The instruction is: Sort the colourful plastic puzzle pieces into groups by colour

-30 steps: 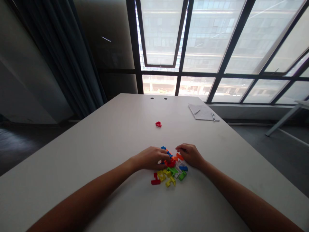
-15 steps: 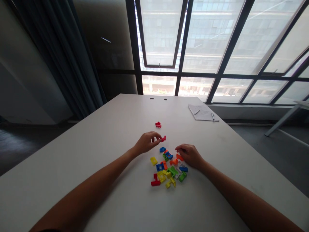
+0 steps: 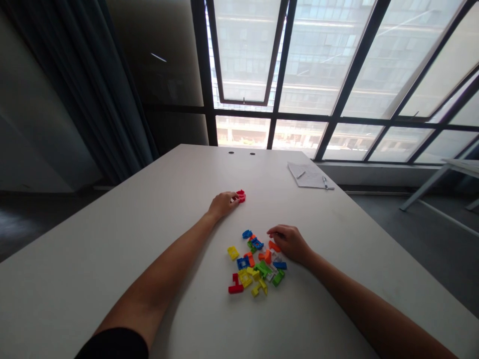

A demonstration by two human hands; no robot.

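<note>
My left hand (image 3: 223, 203) is stretched out over the table, its thumb and fingers closed on a red plastic piece (image 3: 241, 199). This piece is right against another red piece (image 3: 240, 192), and the two overlap in view. My right hand (image 3: 294, 243) rests beside the pile, fingers loosely bent and slightly apart, with nothing visible in them. Nearest to it is an orange piece (image 3: 274, 246). The pile holds several small plastic pieces: blue (image 3: 257, 243), green (image 3: 263, 269), yellow (image 3: 245, 278) and clear ones. A red piece (image 3: 235, 284) lies at its near left.
The white table (image 3: 179, 199) carries a sheet of paper (image 3: 309, 175) with pens on it at the far right. Two round dark holes mark the far edge. Windows stand behind, a dark curtain (image 3: 108, 99) at left, and another table (image 3: 460, 169) at right.
My left hand has moved forward, carrying the red piece up against the other red piece. My right hand has stayed beside the pile. The whole view has shifted slightly.
</note>
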